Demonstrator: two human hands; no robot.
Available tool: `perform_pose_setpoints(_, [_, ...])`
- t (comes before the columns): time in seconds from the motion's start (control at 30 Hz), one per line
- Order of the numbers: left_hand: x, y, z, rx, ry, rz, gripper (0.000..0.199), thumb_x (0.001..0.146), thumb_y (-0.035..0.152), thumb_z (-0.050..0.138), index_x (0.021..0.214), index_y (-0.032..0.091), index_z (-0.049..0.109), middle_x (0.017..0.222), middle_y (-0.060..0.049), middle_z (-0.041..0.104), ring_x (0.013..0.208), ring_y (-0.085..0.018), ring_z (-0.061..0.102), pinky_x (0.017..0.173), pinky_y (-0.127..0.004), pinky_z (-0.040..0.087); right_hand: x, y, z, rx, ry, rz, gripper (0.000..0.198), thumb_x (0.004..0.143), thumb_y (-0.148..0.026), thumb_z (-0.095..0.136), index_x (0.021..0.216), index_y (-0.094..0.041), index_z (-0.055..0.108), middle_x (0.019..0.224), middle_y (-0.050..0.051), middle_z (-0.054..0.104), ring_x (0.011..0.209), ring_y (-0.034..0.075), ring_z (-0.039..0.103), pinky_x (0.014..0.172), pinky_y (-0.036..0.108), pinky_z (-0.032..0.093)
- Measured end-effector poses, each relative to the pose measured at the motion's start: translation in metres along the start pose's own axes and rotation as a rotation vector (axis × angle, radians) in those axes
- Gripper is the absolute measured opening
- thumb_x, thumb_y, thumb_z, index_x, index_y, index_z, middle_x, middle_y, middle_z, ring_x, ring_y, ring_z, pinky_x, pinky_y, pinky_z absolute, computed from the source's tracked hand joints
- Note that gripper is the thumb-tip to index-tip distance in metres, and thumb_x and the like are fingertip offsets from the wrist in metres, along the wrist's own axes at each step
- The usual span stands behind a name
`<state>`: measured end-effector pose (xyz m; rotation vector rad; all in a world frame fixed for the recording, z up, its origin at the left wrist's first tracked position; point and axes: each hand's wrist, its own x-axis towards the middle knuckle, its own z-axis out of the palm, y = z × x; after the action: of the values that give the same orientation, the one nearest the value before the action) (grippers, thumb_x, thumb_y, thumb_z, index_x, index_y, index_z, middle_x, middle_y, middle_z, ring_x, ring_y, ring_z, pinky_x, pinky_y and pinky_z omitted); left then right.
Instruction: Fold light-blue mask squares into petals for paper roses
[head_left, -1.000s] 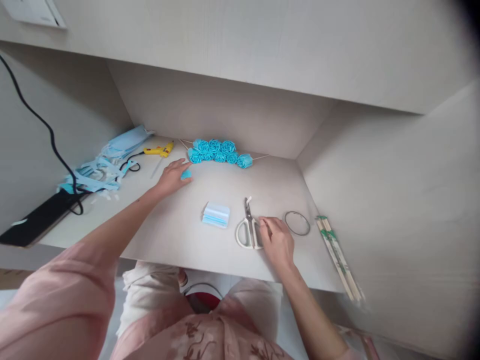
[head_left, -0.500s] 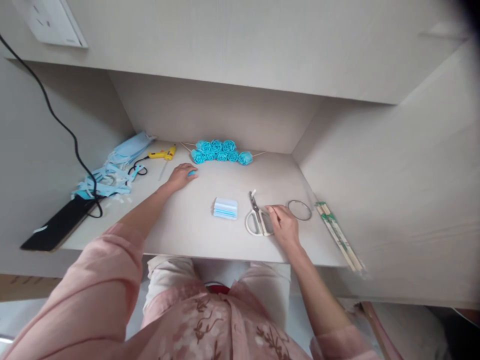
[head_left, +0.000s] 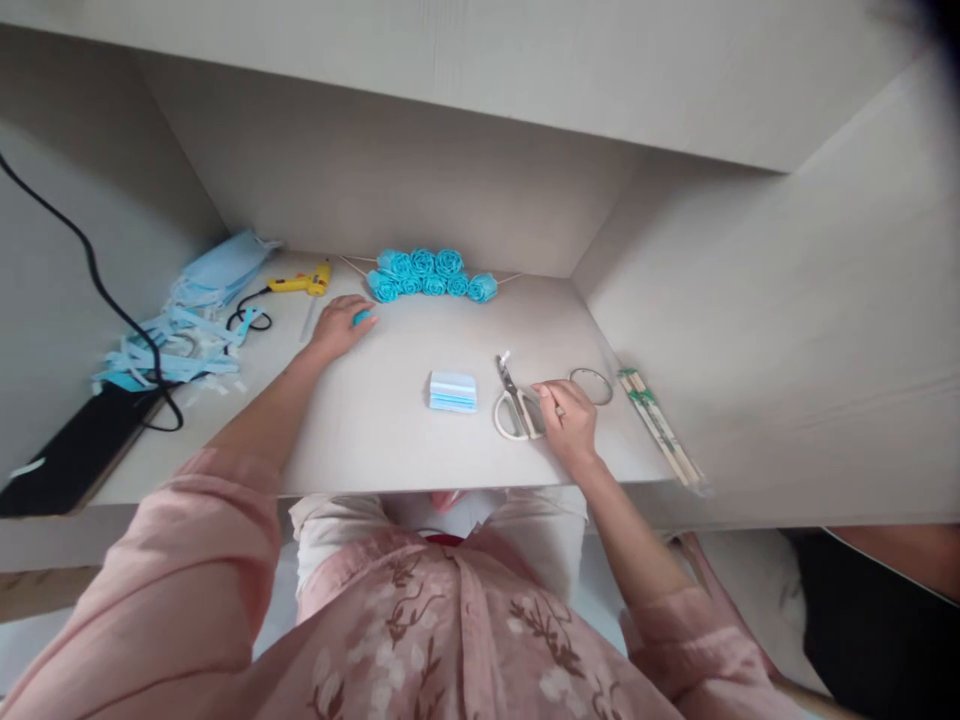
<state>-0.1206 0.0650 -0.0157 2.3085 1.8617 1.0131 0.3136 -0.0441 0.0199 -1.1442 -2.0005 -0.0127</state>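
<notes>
My left hand rests on the table with its fingers curled round a small blue piece, mostly hidden under them. Just beyond it lie several blue crafted roses on thin sticks. In a pinch, my right hand lies beside the pale-handled scissors; whether anything is between its fingertips cannot be made out. A metal ring lies just past that hand. Between my hands sits a folded light-blue face mask or stack of mask cloth.
Left at the back are a yellow glue gun, face masks and tangled blue-white strips. A black cable hangs over a black board. Wrapped wooden sticks lie by the right wall.
The view has shifted, so the table things sit higher and the left-side things farther left in the picture. Both hands keep about the same places on the table.
</notes>
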Motion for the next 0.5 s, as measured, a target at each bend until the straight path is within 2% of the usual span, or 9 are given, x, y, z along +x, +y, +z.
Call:
perform_pose_setpoints(0.03, [-0.001, 0.0, -0.001, 0.001, 0.019, -0.01, 0.048, 0.09, 0.05, 0.046, 0.118, 0.016, 0.065, 0.129, -0.012, 0.06, 0.122, -0.026, 0.05, 0.109, -0.042, 0.035, 0.001, -0.009, 0.001, 0.006, -0.006, -0.015, 0.033, 0.097, -0.027, 0.041, 0.091, -0.017, 0.072, 0.086, 0.009, 0.072, 0.086, 0.021, 0.062, 0.083, 0.035, 0.047])
perform_pose_setpoints(0.17, [-0.004, 0.013, -0.01, -0.008, 0.1, -0.011, 0.044, 0.091, 0.045, 0.047, 0.117, 0.016, 0.066, 0.128, -0.012, 0.061, 0.123, -0.025, 0.05, 0.11, -0.04, 0.034, 0.011, -0.042, 0.016, 0.02, -0.199, -0.099, 0.029, 0.097, -0.028, 0.045, 0.099, -0.02, 0.073, 0.099, 0.007, 0.072, 0.096, 0.02, 0.062, 0.087, 0.034, 0.049])
perform_pose_setpoints(0.3, [-0.007, 0.061, -0.016, -0.098, 0.074, 0.097, 0.036, 0.093, 0.04, 0.045, 0.116, 0.02, 0.065, 0.127, -0.009, 0.063, 0.121, -0.024, 0.053, 0.108, -0.043, 0.036, 0.021, -0.051, 0.035, 0.0, -0.292, -0.098, 0.029, 0.097, -0.032, 0.046, 0.103, -0.023, 0.073, 0.106, 0.007, 0.07, 0.1, 0.021, 0.061, 0.091, 0.038, 0.049])
perform_pose_setpoints(0.37, [-0.012, 0.095, -0.015, -0.195, -0.008, 0.235, 0.034, 0.093, 0.038, 0.047, 0.113, 0.019, 0.067, 0.121, -0.009, 0.066, 0.115, -0.023, 0.057, 0.104, -0.041, 0.04, 0.025, -0.046, 0.039, -0.002, -0.298, -0.076, 0.028, 0.097, -0.031, 0.047, 0.106, -0.022, 0.072, 0.105, 0.007, 0.07, 0.1, 0.021, 0.062, 0.092, 0.037, 0.049])
perform_pose_setpoints(0.5, [-0.027, 0.149, -0.012, -0.286, -0.28, 0.557, 0.028, 0.094, 0.038, 0.052, 0.107, 0.021, 0.069, 0.111, -0.009, 0.07, 0.106, -0.022, 0.061, 0.097, -0.037, 0.042, 0.03, -0.035, 0.038, -0.03, -0.337, -0.04, 0.029, 0.097, -0.027, 0.046, 0.111, -0.021, 0.071, 0.106, 0.007, 0.07, 0.1, 0.021, 0.063, 0.09, 0.036, 0.048])
